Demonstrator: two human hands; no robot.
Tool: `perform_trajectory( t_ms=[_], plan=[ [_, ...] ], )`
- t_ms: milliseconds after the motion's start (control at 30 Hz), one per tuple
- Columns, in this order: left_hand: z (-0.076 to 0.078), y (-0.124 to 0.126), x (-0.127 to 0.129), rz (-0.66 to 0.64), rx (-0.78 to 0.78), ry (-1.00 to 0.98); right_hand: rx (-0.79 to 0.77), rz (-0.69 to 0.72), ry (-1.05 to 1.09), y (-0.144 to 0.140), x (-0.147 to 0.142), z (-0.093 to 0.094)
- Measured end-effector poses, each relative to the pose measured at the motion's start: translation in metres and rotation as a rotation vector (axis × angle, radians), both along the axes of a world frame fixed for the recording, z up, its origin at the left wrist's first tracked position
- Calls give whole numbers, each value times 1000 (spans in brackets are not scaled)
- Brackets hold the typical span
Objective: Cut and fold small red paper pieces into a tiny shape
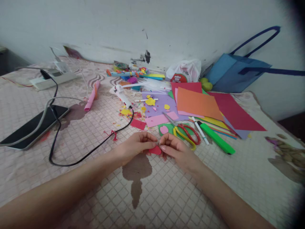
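Note:
My left hand (135, 145) and my right hand (175, 149) meet over the bed cover, and both pinch a small red paper piece (156, 150) between their fingertips. Just beyond my right hand lie scissors (188, 133) with red and yellow handles, on a green paper scrap with a pink cut-out. A white marker pen (200, 129) and a green highlighter (216, 138) lie to the right of the scissors.
Coloured paper sheets (202, 105) are stacked at back right, next to a blue bag (235, 73). A white glue gun (121, 93) with a black cord (95, 149) lies mid-back. A tablet (33, 125) and a power strip (53, 79) sit at left.

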State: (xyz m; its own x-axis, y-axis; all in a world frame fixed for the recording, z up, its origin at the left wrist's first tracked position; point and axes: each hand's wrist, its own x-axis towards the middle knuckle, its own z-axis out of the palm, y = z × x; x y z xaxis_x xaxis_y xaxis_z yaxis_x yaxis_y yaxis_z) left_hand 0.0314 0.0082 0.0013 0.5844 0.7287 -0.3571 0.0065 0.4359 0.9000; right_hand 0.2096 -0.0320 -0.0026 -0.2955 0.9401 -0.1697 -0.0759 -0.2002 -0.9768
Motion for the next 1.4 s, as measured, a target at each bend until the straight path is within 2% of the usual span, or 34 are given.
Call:
perform_trajectory(
  t_ms=[367, 567, 1067, 1233, 1400],
  plan=[
    [0, 0, 0, -21, 0, -42, -44, -5, 85, 0, 0, -4],
    [0, 0, 0, -22, -7, -57, -28, -9, 49, -1, -1, -3],
    [2, 0, 0, -4, 74, 25, 360, 55, -304, -4, -1, 2],
    [3, -1, 2, 41, 49, 30, 434, 46, -359, -4, 0, 1],
    [3, -1, 2, 32, 58, 40, 483, 45, -419, -5, -1, 3]
  ],
)
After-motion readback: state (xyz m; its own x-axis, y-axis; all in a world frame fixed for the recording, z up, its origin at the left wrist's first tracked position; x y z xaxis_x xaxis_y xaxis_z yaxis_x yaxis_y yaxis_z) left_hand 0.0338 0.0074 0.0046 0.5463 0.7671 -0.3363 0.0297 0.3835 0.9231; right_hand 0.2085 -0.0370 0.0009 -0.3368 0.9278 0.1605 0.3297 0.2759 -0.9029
